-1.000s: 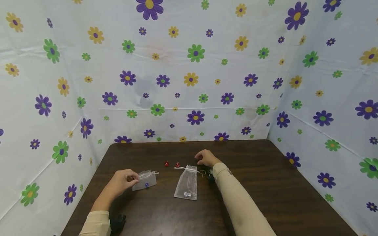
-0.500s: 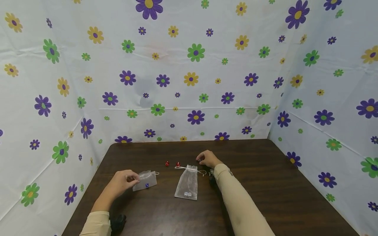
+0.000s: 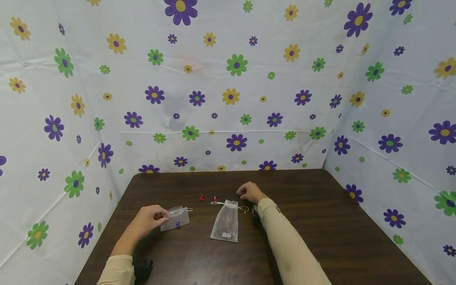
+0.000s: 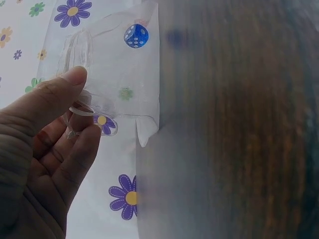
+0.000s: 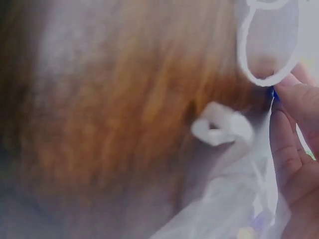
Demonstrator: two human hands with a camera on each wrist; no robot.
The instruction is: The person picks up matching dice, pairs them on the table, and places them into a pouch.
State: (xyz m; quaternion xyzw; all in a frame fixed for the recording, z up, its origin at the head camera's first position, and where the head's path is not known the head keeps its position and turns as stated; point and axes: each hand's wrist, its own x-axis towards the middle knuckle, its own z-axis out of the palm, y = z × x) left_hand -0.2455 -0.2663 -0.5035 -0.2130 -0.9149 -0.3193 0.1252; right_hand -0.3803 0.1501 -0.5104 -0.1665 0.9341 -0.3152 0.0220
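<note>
Over the tabletop point(image 3: 199, 261) | left hand point(image 3: 147, 218) pinches bag point(image 3: 181, 217) | right hand point(image 3: 251, 192) pinches blue bit point(image 5: 275, 94) (mostly hidden)

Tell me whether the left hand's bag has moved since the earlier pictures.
No; judged against the table, the bag in the left hand shows no clear shift.

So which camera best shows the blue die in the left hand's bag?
The left wrist view: the blue die looks large, its white dots clear. The head view shows just a small blue patch; the right wrist view misses it.
</note>
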